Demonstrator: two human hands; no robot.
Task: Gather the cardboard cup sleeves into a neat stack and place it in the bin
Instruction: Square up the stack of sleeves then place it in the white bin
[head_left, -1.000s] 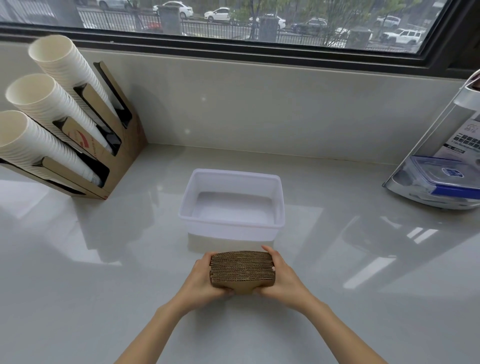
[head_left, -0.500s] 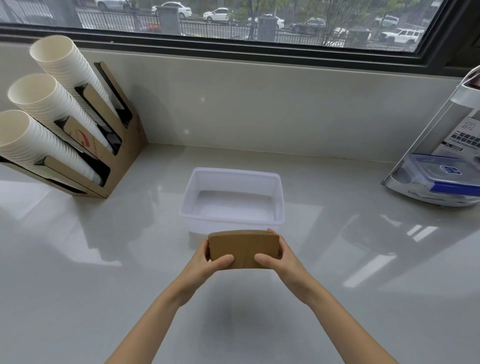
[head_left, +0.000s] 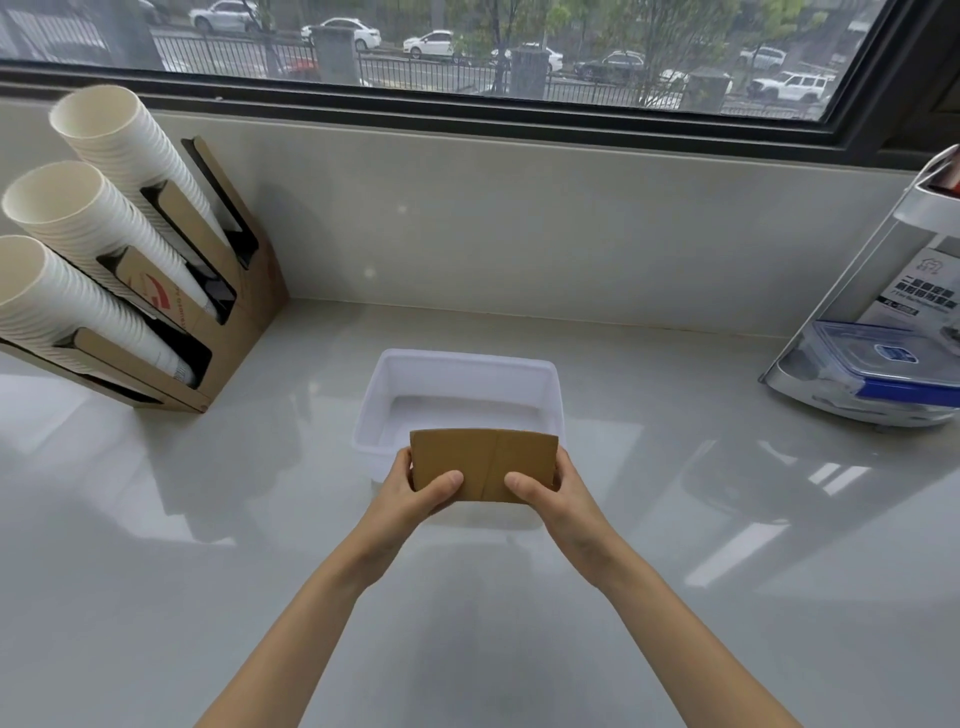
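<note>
Two bare forearms reach out over the glossy pale desk (head_left: 156, 597). The left hand (head_left: 410, 496) and right hand (head_left: 558, 493) clamp a brown stack (head_left: 483, 462) of cardboard sleeves between them, each grip closed on one end with a thumb pressed against the flat face turned toward the person. The stack is held off the desk, at the near rim of the white bin (head_left: 553, 387), hiding part of that rim. The bin sits on the desk with nothing in it. Farther left stands a cardboard holder (head_left: 244, 312) with three tilted rows of white cups (head_left: 67, 218). Far right lies a clear box (head_left: 878, 364) with a blue-edged lid. Beyond runs a window (head_left: 467, 47).
</note>
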